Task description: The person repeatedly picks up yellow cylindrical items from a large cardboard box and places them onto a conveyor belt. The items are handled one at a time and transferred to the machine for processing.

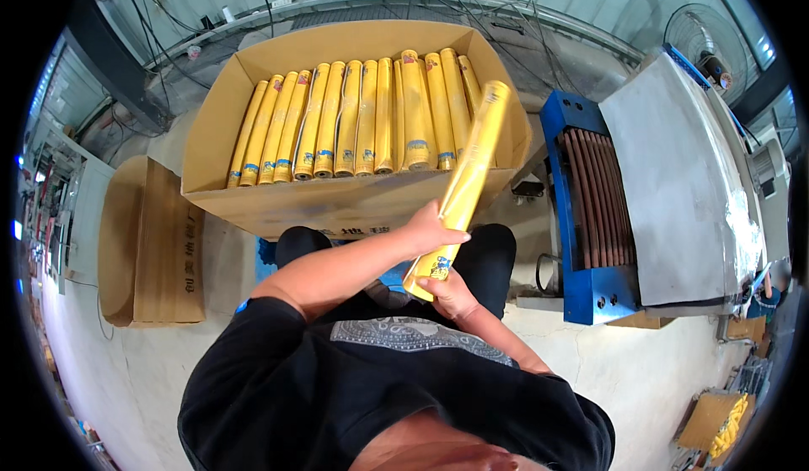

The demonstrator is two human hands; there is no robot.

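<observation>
A yellow plastic-wrapped roll (476,155) is in both my hands, tilted with its far end up to the right. My left hand (431,230) wraps round its lower half. Close to the bottom end, my right hand (452,294) grips it, with the thumb lying on the wrap. Just beyond, a large open cardboard box (337,206) holds several similar yellow rolls (350,121) standing side by side in a row. The upper part of the held roll covers the box's right front rim.
To the left stands another open cardboard box (173,252). A machine with a blue frame (602,302), dark ribbed rollers and a grey cover (674,176) is on the right. Behind it is a fan (712,58). Cables (459,3) hang along the back wall. Yellow items (729,429) lie at the lower right.
</observation>
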